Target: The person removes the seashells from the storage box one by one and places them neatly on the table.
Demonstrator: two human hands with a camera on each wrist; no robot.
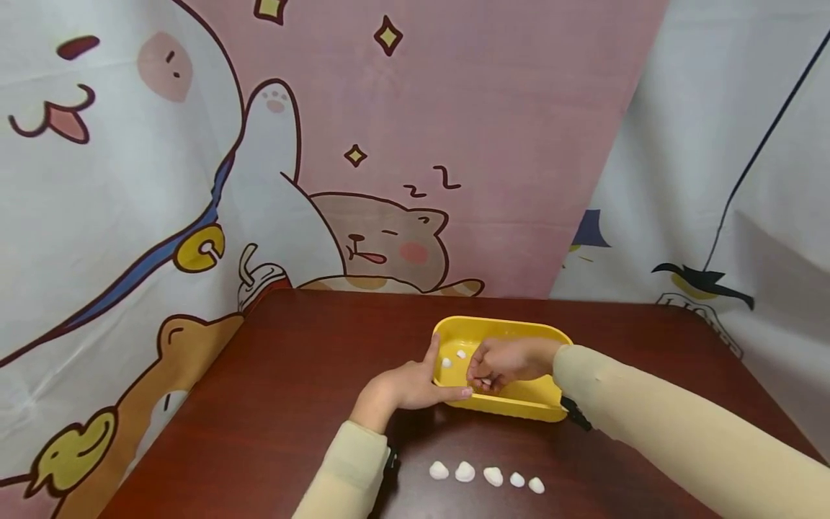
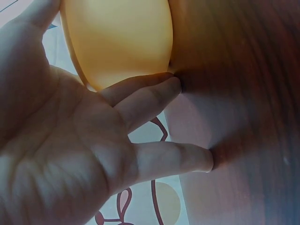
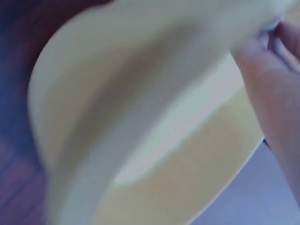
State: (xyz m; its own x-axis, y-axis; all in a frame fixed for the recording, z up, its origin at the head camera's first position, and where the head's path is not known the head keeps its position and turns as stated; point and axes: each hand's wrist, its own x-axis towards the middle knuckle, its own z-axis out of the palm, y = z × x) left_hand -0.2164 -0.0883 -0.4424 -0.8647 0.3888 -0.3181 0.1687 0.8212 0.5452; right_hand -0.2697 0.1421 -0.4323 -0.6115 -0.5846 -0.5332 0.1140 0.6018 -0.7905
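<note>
A yellow plastic basin (image 1: 519,411) stands on the table. My left hand (image 1: 408,386) is at its near left corner, thumb along the near rim and a finger against the left side. In the left wrist view the left hand's fingers (image 2: 173,157) are spread and fairly straight, with tips down at the table. Inside the basin, my right hand (image 1: 509,360) has curled fingers and pinches a small white shell (image 1: 486,381), mostly covered by the fingertips. Two other white shells, one nearer (image 1: 446,362) and one farther (image 1: 461,354), lie on the basin's floor left of that hand.
Several white shells (image 1: 465,472) lie in a row on the dark red-brown table (image 1: 311,360), in front of the basin. Behind the table hangs a cartoon-printed cloth (image 1: 506,144). The right wrist view is blurred and shows the basin wall (image 3: 187,187).
</note>
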